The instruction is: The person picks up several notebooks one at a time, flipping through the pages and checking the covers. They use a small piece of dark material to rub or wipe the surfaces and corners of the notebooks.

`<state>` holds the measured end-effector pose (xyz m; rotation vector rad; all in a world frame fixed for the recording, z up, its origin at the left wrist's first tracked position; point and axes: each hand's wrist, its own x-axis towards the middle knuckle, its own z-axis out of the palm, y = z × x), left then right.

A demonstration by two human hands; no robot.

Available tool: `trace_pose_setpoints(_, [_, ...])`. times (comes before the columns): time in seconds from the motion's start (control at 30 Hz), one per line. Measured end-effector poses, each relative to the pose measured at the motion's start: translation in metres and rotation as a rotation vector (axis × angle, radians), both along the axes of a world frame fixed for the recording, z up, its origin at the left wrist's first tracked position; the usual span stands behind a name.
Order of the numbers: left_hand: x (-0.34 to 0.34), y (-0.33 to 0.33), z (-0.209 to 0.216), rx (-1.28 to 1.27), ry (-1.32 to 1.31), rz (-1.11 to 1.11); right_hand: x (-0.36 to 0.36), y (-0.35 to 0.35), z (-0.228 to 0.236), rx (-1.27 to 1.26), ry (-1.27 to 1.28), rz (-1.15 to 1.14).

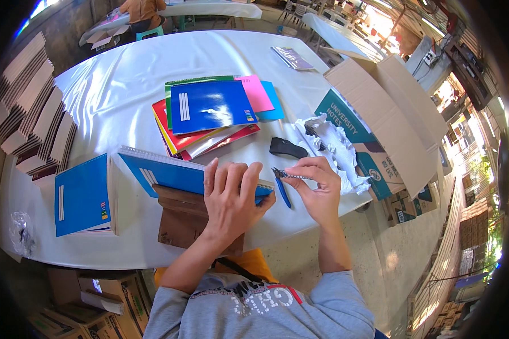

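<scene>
My left hand (232, 189) is closed over the top edge of a blue notebook (178, 174), which leans on edge against a brown wooden stand (178, 217). Between the thumb and fingers of my right hand (318, 186) is a dark spiral binding coil (297, 177), close to the notebook's right end. Blue-handled pliers (283, 192) show just beside the coil; whether they touch it I cannot tell. Behind the right hand lies a black curved object (288, 148), its kind unclear. A stack of blue notebooks (83, 195) sits to the left.
A pile of colourful notebooks (212, 107) lies mid-table. On the right are crumpled white material (336, 150) and an open cardboard box (384, 118). Tall paper stacks (37, 113) line the left edge. A small booklet (292, 58) lies far back; a person (143, 14) sits beyond.
</scene>
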<state>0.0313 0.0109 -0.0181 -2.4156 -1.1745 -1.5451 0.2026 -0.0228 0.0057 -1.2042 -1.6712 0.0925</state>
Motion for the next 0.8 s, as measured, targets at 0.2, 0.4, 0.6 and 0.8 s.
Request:
trace_pose_setpoints(0.2, [0.002, 0.0, 0.007, -0.018, 0.089, 0.054, -0.006, 0.004, 0.007, -0.028, -0.09, 0.035])
trace_pose_setpoints(0.4, [0.005, -0.004, 0.011, 0.018, 0.034, -0.066, 0.0, 0.006, 0.002, -0.185, 0.17, 0.152])
trace_pose_setpoints(0.6, [0.0, 0.003, 0.017, 0.013, 0.057, -0.139, 0.0, 0.004, 0.009, -0.158, 0.166, 0.115])
trace_pose_setpoints(0.8, [0.001, 0.001, 0.016, 0.012, 0.131, 0.023, -0.001, 0.007, 0.006, -0.158, 0.132, 0.098])
